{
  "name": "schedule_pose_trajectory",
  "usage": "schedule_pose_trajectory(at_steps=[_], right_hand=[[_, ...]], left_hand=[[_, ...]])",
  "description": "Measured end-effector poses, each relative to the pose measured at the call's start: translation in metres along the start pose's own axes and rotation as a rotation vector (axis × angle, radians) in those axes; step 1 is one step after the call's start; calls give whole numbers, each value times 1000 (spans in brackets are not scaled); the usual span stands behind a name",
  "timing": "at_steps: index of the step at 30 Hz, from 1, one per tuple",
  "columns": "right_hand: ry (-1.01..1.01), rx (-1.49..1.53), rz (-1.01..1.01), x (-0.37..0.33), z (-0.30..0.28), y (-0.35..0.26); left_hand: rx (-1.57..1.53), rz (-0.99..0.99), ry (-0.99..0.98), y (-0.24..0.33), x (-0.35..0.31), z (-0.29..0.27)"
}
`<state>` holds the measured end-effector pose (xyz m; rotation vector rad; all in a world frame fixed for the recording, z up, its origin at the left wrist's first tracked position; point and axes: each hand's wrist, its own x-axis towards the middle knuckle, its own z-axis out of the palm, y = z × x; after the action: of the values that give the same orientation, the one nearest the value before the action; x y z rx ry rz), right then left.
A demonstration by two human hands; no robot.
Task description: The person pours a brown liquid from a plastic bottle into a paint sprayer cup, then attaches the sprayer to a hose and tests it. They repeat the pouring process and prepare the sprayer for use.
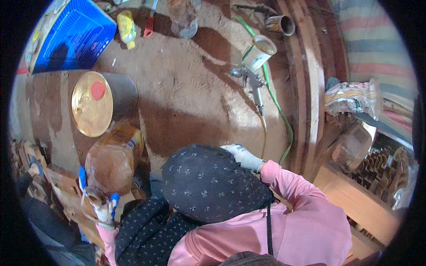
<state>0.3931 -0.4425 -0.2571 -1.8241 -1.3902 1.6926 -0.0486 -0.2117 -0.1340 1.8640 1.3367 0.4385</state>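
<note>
My left hand [105, 212], in a white glove with blue fingertips, is closed round the neck of a brown-stained translucent plastic jug [111, 166]. The jug is tilted, its mouth toward me. A metal can [92, 104] with a gold-coloured top and red cap lies just beyond it. My right hand [244, 157], gloved in white, is beside my dark patterned knee [213, 184]; its fingers are partly hidden there. Ahead of that hand, a spray gun [250, 80] with a pale cup [260, 51] lies on the ground, a thin yellowish hose [265, 133] running back from it.
A blue box [73, 37] stands far left, near a yellow bottle [127, 27], a red-handled tool [149, 26] and a clear plastic bottle [184, 22]. A green hose [279, 106] curves past the spray gun. An open can [282, 25] and a wooden beam [355, 199] are right.
</note>
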Motion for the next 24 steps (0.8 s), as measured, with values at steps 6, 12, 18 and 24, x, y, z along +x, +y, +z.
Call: schedule_pose_trajectory(at_steps=[6, 12, 18, 24], right_hand=[[209, 115, -63, 14, -17, 13], [197, 339, 308, 29, -53, 22], [183, 224, 219, 55, -64, -3], [-57, 91, -100, 134, -76, -94]], left_hand=[[-177, -159, 2, 10, 5, -4], [-22, -32, 43, -8, -5, -10], [-152, -57, 176, -25, -15, 0], [122, -41, -19, -11, -35, -23]])
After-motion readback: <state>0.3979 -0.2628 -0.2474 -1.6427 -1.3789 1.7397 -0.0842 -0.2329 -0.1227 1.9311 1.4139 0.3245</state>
